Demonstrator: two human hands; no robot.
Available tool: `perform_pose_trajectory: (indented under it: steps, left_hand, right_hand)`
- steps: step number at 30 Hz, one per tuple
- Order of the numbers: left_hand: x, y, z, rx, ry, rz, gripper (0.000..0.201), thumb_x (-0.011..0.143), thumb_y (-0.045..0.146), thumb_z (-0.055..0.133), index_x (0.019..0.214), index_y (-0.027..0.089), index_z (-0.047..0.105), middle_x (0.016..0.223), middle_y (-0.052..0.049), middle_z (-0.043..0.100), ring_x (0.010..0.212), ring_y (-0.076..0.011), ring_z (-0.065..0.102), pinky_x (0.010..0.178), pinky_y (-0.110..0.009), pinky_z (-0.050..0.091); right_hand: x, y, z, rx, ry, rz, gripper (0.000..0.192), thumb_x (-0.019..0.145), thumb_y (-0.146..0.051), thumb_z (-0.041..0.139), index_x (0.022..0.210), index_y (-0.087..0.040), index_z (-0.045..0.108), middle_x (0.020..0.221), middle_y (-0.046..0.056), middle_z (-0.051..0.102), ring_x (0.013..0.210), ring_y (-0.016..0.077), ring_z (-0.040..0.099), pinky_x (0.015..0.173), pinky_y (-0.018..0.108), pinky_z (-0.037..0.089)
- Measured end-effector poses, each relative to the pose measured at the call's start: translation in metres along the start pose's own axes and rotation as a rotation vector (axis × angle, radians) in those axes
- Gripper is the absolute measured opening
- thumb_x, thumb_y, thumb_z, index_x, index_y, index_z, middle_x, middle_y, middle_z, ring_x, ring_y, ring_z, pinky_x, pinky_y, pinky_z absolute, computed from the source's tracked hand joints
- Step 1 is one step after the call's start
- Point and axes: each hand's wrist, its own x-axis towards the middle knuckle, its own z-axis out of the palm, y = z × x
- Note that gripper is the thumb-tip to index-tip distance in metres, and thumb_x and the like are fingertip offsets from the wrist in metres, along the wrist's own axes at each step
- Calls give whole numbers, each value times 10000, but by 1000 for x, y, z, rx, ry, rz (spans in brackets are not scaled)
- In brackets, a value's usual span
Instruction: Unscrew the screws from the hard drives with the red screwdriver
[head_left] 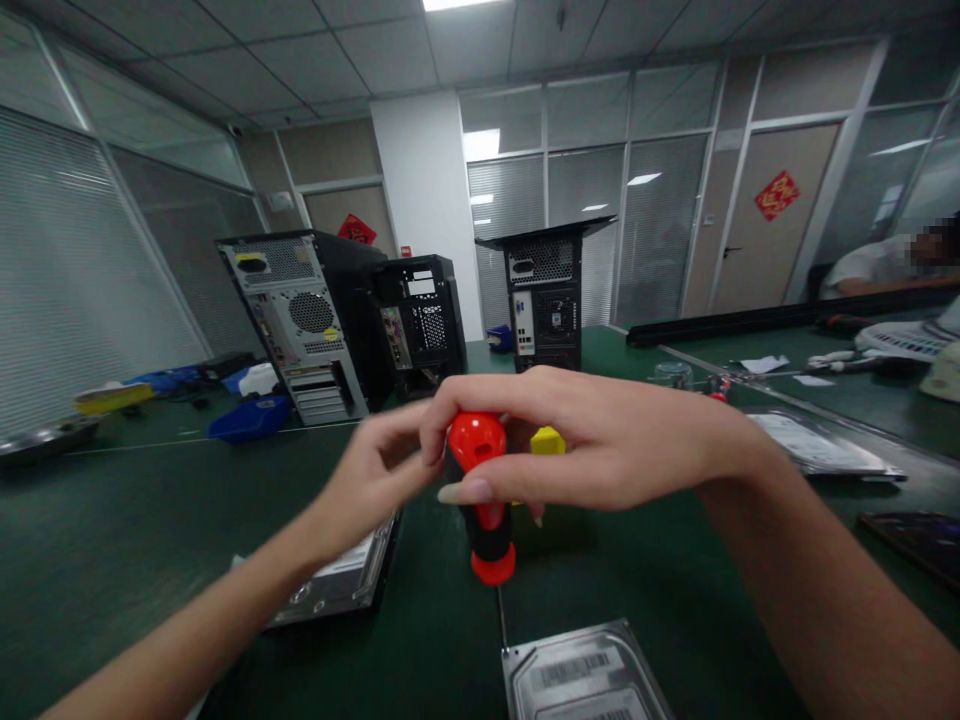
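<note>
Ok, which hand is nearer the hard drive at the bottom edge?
Right. The right hand grips the red screwdriver just above that hard drive; the left hand sits farther left.

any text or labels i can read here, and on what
No text can be read.
Hard drive near the bottom edge: barcode label, print too blurred.
Red diamond sign on the door: character too small.
Second red sign behind the computer tower: unreadable.
Yellow sticker on that tower: blurred.

Three open computer towers (pixel 307 325) (pixel 420 325) (pixel 546 300) on the green table (pixel 112 530), hard drives (pixel 581 680) (pixel 337 580) nearer, blue bins (pixel 251 418) left.
</note>
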Motion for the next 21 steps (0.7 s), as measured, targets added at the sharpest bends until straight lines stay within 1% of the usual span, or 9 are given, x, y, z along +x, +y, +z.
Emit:
perform_pose_trajectory:
  steps: [2, 4, 5, 6, 9, 13, 15, 18, 21]
  left_hand:
    - [-17, -12, 11, -21, -188, -47, 349, 783, 308, 752, 1087, 156, 667, 1165, -76, 660, 1092, -316, 609, 893, -426, 526]
    - [-32, -21, 22, -100, -430, -107, 424, 799, 300, 698, 1196, 169, 621, 1272, -112, 617, 1169, -312, 571, 971, -458, 477]
    - [-37, -23, 26, -150, -478, -129, 485, 794, 307, 694, 1248, 174, 586, 1265, -113, 620, 1158, -300, 578, 982, -466, 463]
    - [-40, -25, 29, -171, -538, -151, 499, 771, 316, 717, 1239, 187, 601, 1240, -100, 635, 1136, -289, 588, 990, -464, 452]
    - [-38, -23, 36, -129, -681, -196, 425, 702, 328, 797, 1105, 221, 708, 1126, -49, 688, 1047, -254, 617, 958, -403, 456]
    - [-35, -26, 44, -80, -735, -182, 269, 754, 298, 775, 1009, 212, 760, 961, -45, 716, 864, -197, 649, 740, -268, 496]
    - [-37, -30, 46, -84, -734, -176, 214, 782, 296, 759, 966, 189, 776, 911, -59, 733, 803, -184, 655, 678, -240, 489]
    - [-42, -37, 47, -105, -750, -189, 162, 852, 278, 698, 928, 169, 791, 902, -80, 764, 772, -184, 679, 696, -249, 502]
    - [-45, -40, 47, -107, -735, -180, 159, 872, 276, 677, 905, 180, 799, 901, -72, 777, 762, -186, 697, 729, -258, 521]
  right_hand:
    - [1, 1, 1, -43, 25, 14, 197, 947, -341, 578, 1004, -153, 555, 807, -30, 591, 706, 99, 570, 635, 205, 443]
    - [2, 3, 1, -93, 59, 37, 228, 923, -381, 606, 953, -163, 549, 772, -38, 585, 663, 95, 561, 577, 199, 429]
    - [2, 4, 2, -112, 77, 47, 245, 908, -399, 621, 931, -168, 544, 750, -44, 576, 642, 95, 553, 553, 197, 419]
    - [3, 5, 3, -126, 91, 51, 259, 896, -412, 635, 914, -172, 539, 737, -49, 567, 628, 94, 547, 538, 196, 412]
    - [5, 8, 5, -157, 116, 6, 259, 894, -407, 644, 925, -174, 535, 749, -53, 551, 636, 89, 529, 551, 192, 408]
    - [7, 10, 8, -240, 138, -114, 178, 955, -271, 593, 1061, -132, 560, 917, -17, 601, 737, 75, 541, 653, 186, 414]
    - [7, 11, 8, -247, 116, -125, 152, 972, -245, 569, 1032, -107, 590, 920, -13, 606, 772, 69, 546, 689, 181, 412]
    - [5, 11, 6, -233, 95, -112, 163, 977, -253, 559, 935, -104, 610, 847, -29, 583, 751, 64, 533, 679, 176, 409]
    - [1, 11, 3, -202, 90, -76, 175, 977, -293, 544, 983, -125, 594, 852, -32, 575, 732, 74, 530, 637, 179, 418]
